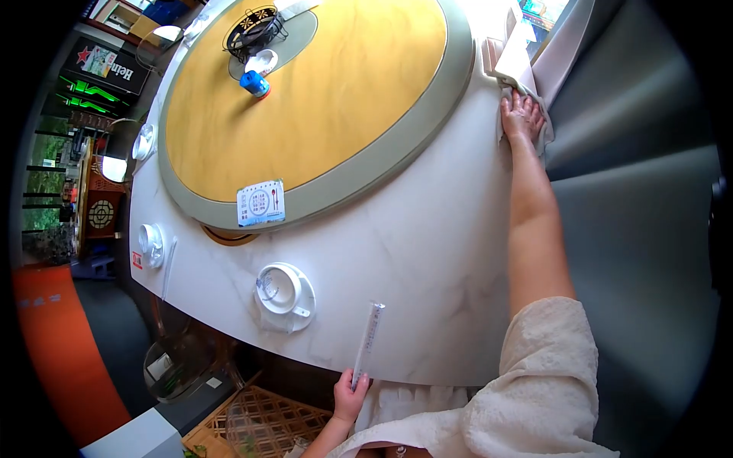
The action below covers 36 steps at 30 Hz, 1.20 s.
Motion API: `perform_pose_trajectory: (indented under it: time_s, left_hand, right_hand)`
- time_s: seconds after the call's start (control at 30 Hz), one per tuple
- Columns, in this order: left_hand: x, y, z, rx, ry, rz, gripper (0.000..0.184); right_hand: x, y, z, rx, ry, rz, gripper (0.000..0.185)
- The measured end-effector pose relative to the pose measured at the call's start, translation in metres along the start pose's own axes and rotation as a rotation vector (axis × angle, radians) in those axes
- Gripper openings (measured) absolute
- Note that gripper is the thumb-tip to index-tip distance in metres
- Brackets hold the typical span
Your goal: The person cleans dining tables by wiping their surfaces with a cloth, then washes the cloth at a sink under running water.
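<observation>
At the near edge of the table, my left hand (350, 398) is closed round the lower end of a pair of chopsticks in a printed clear wrapper (369, 334). The wrapped chopsticks point away from me over the marble top. My right arm reaches far out to the right. There my right hand (523, 118) lies flat with fingers spread on a light grey cloth (545, 137), which hangs partly over the table's right edge. A wrapped white bowl-and-plate set (307, 284) stands left of my left hand.
A round yellow turntable (359, 99) with a grey rim fills the white table's (427, 305) middle. On it are a printed card (260, 204), a blue can (254, 85) and a black wire basket (252, 32). Another tableware set (150, 244) sits left. Clear-backed chairs (179, 368) line the left side.
</observation>
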State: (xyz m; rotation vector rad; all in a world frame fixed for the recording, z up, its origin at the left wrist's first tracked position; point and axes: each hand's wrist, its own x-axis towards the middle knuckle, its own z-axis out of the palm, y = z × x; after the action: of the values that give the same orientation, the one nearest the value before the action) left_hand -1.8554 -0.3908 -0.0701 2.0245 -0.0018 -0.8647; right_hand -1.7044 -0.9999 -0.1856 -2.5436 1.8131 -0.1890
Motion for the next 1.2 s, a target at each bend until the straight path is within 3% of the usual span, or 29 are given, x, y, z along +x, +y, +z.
perform_pose_trajectory:
  time_s: [0.2, 0.37, 0.53, 0.67, 0.73, 0.83, 0.9, 1.07, 1.13, 1.2]
  left_hand:
    - [-0.022, -0.024, -0.013, -0.094, 0.019, 0.033, 0.018]
    - [-0.038, -0.036, -0.03, -0.113, -0.041, 0.071, 0.019]
    - [-0.066, -0.058, -0.056, -0.222, -0.063, 0.107, 0.024]
    - [-0.086, -0.095, -0.086, -0.218, -0.053, 0.184, 0.023]
    - [-0.095, -0.113, -0.101, -0.213, -0.022, 0.31, 0.015]
    - [-0.116, -0.128, -0.119, -0.254, 0.028, 0.275, 0.019]
    - [-0.125, -0.135, -0.126, -0.278, 0.058, 0.229, 0.022]
    - [-0.116, -0.151, -0.135, -0.252, 0.076, 0.156, 0.031]
    - [-0.105, -0.12, -0.139, -0.33, 0.114, 0.087, 0.032]
    - [-0.077, -0.108, -0.141, -0.443, 0.119, 0.073, 0.036]
  right_hand:
    - [-0.08, 0.043, -0.011, 0.112, 0.13, 0.153, 0.049]
    - [-0.191, 0.078, -0.014, -0.023, 0.387, 0.017, 0.043]
    - [-0.34, 0.115, -0.042, -0.036, 0.417, -0.03, 0.043]
    - [-0.462, 0.145, -0.063, 0.081, 0.295, 0.001, 0.045]
    - [-0.512, 0.155, -0.068, 0.087, 0.293, 0.009, 0.046]
    - [-0.565, 0.153, -0.069, 0.021, 0.348, 0.027, 0.048]
    - [-0.583, 0.133, -0.066, 0.031, 0.28, -0.025, 0.05]
    - [-0.599, 0.025, -0.067, 0.111, 0.078, -0.435, 0.05]
    - [-0.587, -0.011, -0.076, 0.335, 0.01, -0.721, 0.05]
    - [-0.556, -0.028, -0.081, 0.374, 0.013, -0.828, 0.047]
